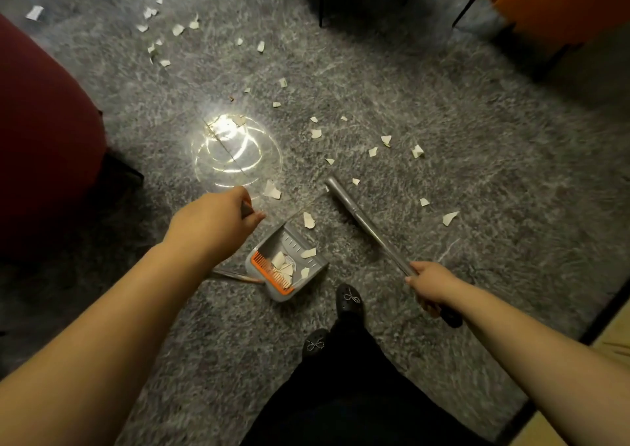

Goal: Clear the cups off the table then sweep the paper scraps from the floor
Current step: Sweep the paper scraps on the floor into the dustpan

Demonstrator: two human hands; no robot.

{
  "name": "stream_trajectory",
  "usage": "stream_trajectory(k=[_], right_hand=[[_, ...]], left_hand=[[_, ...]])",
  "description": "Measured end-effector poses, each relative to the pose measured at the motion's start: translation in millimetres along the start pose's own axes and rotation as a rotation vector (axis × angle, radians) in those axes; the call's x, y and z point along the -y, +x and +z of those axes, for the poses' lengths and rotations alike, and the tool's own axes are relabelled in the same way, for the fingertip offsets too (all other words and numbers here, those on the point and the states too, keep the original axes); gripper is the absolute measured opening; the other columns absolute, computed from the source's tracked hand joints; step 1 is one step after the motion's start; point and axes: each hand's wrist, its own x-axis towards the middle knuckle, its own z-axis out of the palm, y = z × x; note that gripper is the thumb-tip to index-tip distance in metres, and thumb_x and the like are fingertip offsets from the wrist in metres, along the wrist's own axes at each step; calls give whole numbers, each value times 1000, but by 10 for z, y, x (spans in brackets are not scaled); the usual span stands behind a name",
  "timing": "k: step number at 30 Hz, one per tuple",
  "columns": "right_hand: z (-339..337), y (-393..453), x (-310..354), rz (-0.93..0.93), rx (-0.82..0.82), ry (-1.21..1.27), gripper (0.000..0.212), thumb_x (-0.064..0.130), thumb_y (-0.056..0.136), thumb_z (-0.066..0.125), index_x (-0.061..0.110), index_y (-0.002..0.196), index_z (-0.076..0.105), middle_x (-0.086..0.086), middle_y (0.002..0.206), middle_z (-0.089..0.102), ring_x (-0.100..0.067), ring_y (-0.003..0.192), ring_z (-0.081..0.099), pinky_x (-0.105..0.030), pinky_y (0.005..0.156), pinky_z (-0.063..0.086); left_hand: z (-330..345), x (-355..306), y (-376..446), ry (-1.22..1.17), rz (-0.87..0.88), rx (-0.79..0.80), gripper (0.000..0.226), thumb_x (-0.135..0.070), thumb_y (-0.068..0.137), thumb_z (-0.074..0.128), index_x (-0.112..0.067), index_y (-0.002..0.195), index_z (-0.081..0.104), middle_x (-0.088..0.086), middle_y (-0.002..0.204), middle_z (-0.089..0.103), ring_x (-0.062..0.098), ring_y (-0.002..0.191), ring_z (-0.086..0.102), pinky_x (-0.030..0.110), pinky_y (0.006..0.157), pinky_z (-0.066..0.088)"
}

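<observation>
grey marbled floor [443, 105] — paper scraps [315, 133] scattered, dustpan [289, 241] resting.

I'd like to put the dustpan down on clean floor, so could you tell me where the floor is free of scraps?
Bare floor lies right of the right hand, toward the orange chair, and below the dustpan left of the shoes. Scraps crowd the floor from above the broom handle up to the top left, past the glare.

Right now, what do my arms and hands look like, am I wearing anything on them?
Both arms are bare up to the frame edge: no sleeves show. The left hand and the right hand wear no gloves, and no rings, watch or bracelet can be seen on either one.
</observation>
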Motion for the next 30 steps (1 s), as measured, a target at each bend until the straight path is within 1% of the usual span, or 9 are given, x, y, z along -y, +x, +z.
stream_trajectory(k=[2,4,7,11,13,15,20,23,30], right_hand=[[-108,16,57,-18,14,40,43,13,102,43,16,145,38,-11,71,50,-23,51,45,-29,45,37],[-217,79,154,-39,5,27,49,18,102,43,19,149,30,-10,72,52,-22,51,47,-27,42,38],[-319,267,355,-80,-33,-20,48,26,103,41,19,149,31,-8,68,53,-22,49,49,-24,39,38],[-353,606,612,-91,-17,-23,46,26,104,37,21,149,32,-11,67,50,-25,50,47,-26,43,37],[-331,738,719,-105,0,-59,44,25,104,37,21,148,34,-11,68,51,-25,51,47,-27,44,37],[-283,849,775,-106,50,-89,43,24,104,36,22,147,35,-12,67,51,-24,49,47,-26,42,37],[-73,810,734,-121,206,-175,41,24,104,34,21,145,36,-11,61,50,-20,43,47,-22,36,39],[-19,711,650,-93,264,-109,44,26,104,37,28,147,32,-9,60,49,-18,41,45,-21,36,38],[-221,474,682,-100,287,46,46,26,104,38,31,148,30,-9,61,48,-15,39,41,-16,35,32]], left_hand=[[-23,0,-16,55,-3,-94,30,-54,92,54,-25,101,54,0,97,70,28,89,63,34,67,46],[-53,-13,-17,4,-51,-175,30,-53,91,56,-24,99,56,4,96,70,32,91,62,33,65,41],[-86,-27,59,-61,-137,-234,26,-51,89,58,-26,96,59,6,93,69,34,89,62,33,65,40],[-15,-97,225,-105,-164,-202,25,-50,91,57,-25,94,56,6,93,69,34,88,62,35,67,45],[22,-116,313,-103,-179,-206,25,-51,90,56,-27,91,54,6,91,68,32,84,61,34,64,42],[26,-121,395,-90,-188,-229,25,-53,89,56,-28,90,55,5,89,68,31,79,58,32,62,37],[28,-187,513,-77,-197,-265,23,-51,88,58,-27,89,55,9,90,68,35,86,62,32,63,36],[41,-265,561,-73,-192,-248,22,-50,89,57,-29,86,50,8,88,67,34,84,62,32,61,35],[43,-209,535,-69,-218,-234,24,-52,86,59,-28,93,59,5,87,68,32,86,62,32,62,40]])
